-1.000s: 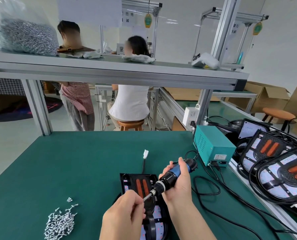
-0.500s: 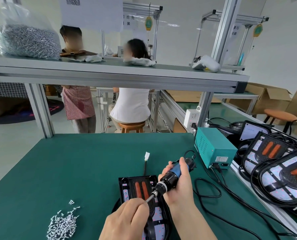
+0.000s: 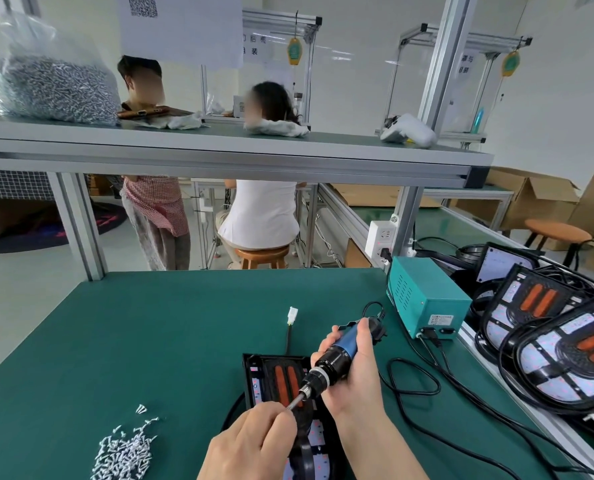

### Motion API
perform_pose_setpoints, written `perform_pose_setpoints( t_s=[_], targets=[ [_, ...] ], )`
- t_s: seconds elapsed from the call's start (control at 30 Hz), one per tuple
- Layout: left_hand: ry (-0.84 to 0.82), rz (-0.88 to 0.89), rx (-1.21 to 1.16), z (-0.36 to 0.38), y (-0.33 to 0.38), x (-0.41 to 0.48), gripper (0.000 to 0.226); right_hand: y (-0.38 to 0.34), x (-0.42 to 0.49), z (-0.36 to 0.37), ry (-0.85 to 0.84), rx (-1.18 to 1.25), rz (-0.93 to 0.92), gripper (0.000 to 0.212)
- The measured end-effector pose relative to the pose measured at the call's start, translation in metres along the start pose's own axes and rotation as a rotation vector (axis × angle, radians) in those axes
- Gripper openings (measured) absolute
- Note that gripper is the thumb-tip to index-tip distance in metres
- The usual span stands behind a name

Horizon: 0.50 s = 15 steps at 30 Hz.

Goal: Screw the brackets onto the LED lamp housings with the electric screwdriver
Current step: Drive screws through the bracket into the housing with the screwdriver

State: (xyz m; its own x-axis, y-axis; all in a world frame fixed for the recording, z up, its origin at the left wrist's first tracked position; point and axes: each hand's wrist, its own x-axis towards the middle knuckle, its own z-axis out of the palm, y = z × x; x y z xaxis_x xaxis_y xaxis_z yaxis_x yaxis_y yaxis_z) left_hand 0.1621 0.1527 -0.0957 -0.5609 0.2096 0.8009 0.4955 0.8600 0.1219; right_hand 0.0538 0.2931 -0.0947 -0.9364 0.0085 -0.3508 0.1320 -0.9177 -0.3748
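Right hand [image 3: 354,382]: curled round the screwdriver [image 3: 337,358], which is held tilted
Left hand [image 3: 250,441]: pinched on the bit [image 3: 297,400] tip; screw hidden
Housing [image 3: 260,375]: flat beneath both hands
Advice: bit should be stood square to the hole before it is driven
Writing: sign [image 3: 254,45] far beyond the hands, too blurred to be read

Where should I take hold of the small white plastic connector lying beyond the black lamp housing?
I'd pinch the small white plastic connector across its long side faces, coming from above: it lies flat on the green mat, its black lead running back toward the black lamp housing.
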Motion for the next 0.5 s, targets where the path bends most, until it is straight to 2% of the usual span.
perform_pose_setpoints(
  t_s=[0.13, 0.37, 0.5],
  targets=[
    [0.005, 0.03, -0.041, 0.0021, -0.0016, 0.001, 0.066, 0.0003, 0.0005, -0.0003, 0.023, 0.001, 0.007, 0.052],
    [-0.046, 0.033, -0.023, -0.0026, 0.0017, 0.0042, 0.07, 0.0018, 0.0019, 0.0, 0.027, -0.012, -0.006, 0.051],
    [-0.126, -0.008, 0.021, -0.0061, 0.0046, 0.0033, 0.061, 0.0023, 0.0027, 0.0003, 0.04, -0.023, -0.017, 0.047]
  ],
)
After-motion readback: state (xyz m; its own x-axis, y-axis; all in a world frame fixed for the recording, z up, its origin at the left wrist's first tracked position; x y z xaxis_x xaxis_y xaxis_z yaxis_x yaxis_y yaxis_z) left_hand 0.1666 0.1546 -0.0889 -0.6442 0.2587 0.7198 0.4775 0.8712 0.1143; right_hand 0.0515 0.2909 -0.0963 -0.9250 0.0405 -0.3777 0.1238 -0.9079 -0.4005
